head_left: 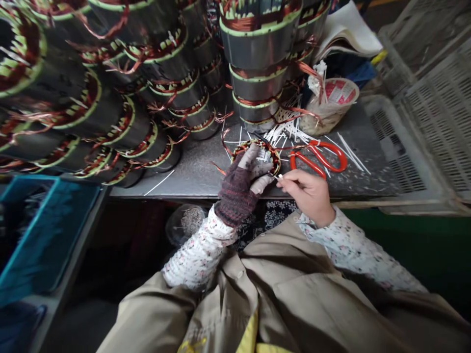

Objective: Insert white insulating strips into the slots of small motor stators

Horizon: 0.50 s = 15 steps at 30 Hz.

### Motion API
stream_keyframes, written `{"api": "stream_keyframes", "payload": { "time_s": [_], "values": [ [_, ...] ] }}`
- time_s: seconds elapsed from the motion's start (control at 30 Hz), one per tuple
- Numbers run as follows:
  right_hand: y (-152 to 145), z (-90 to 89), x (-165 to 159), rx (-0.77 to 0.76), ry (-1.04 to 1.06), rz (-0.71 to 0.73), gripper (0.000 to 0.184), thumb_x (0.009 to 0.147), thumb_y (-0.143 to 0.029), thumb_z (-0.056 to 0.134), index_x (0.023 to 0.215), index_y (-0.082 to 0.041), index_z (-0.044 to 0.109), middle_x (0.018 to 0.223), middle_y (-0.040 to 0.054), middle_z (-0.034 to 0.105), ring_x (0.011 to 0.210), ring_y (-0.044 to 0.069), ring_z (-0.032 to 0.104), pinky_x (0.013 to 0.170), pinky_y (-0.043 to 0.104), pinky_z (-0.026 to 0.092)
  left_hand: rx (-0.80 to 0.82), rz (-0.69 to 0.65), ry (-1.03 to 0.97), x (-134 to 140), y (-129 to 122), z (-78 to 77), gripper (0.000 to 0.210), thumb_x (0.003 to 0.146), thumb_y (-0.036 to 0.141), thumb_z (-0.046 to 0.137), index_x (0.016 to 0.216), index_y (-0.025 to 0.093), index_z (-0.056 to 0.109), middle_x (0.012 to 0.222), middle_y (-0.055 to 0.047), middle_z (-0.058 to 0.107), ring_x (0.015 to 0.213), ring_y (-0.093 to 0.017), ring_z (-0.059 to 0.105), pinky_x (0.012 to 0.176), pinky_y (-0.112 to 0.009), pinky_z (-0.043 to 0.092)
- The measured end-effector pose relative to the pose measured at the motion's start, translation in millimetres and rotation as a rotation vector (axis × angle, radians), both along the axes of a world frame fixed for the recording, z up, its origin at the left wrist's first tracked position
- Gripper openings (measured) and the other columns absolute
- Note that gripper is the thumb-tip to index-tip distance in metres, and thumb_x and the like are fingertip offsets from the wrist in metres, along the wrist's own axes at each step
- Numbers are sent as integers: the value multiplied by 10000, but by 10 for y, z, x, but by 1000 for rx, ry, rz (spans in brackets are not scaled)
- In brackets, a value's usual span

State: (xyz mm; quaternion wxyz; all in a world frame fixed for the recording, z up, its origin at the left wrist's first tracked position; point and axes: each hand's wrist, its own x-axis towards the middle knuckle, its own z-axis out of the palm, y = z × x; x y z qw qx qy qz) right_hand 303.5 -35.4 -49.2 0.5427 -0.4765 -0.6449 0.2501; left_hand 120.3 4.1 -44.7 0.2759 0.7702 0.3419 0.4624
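Note:
A motor stator (276,158) with red-brown copper windings and a pale green rim lies near the table's front edge. My left hand (241,179), in a dark knitted glove with pale wrapped fingers, grips it, fingers over the top and thumb at the near side. My bare right hand (308,193) is closed in a pinch at the stator's near right rim. A thin white strip (280,176) shows its end at those fingertips; the rest of it is hidden. Red-handled scissors (336,158) lie just beyond my right hand, their blades partly hidden.
Tall stacks of finished-looking stators (257,46) fill the back and left. Loose white strips (289,125) are scattered behind the work. A plastic tub (327,115) stands back right beside grey crates (399,152). A blue bin (55,235) is at left, a clear bowl (184,223) below the edge.

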Motion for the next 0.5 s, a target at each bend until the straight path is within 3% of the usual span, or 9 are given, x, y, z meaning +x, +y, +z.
{"api": "stream_keyframes", "payload": {
  "time_s": [0.1, 0.17, 0.3, 0.5],
  "values": [
    [-29, 78, -15, -15, -17, -8, 213, 987, -318, 610, 831, -227, 724, 739, 2, 741, 596, 134, 648, 616, 292, 550, 14, 7, -41, 5, 0, 41, 210, 1025, 286, 632, 1218, 263, 712, 1212, -58, 751, 1144, -180, 739, 1025, -374, 625],
    [-63, 146, -12, 20, -65, -1, 222, 996, -293, 582, 832, -224, 715, 770, 13, 739, 625, 136, 650, 620, 291, 535, 76, 20, -41, 5, 10, 71, 120, 1003, 257, 665, 1079, 240, 757, 1120, -45, 774, 1114, -179, 743, 1018, -389, 621],
    [-19, 189, -34, 70, -182, -28, 233, 984, -266, 572, 784, -221, 684, 755, 18, 712, 679, 152, 644, 657, 301, 499, 148, -8, -49, 0, 38, 84, 142, 1005, 223, 655, 1113, 232, 748, 1102, -37, 793, 1047, -159, 753, 1015, -392, 611],
    [152, 132, -66, 27, -275, -78, 228, 892, -245, 594, 667, -212, 586, 674, 4, 605, 573, 129, 513, 572, 297, 378, 198, -12, 63, -24, 76, 63, 121, 1003, 260, 669, 1108, 242, 726, 1085, -33, 813, 1039, -161, 768, 1087, -424, 583]
  ]
}}
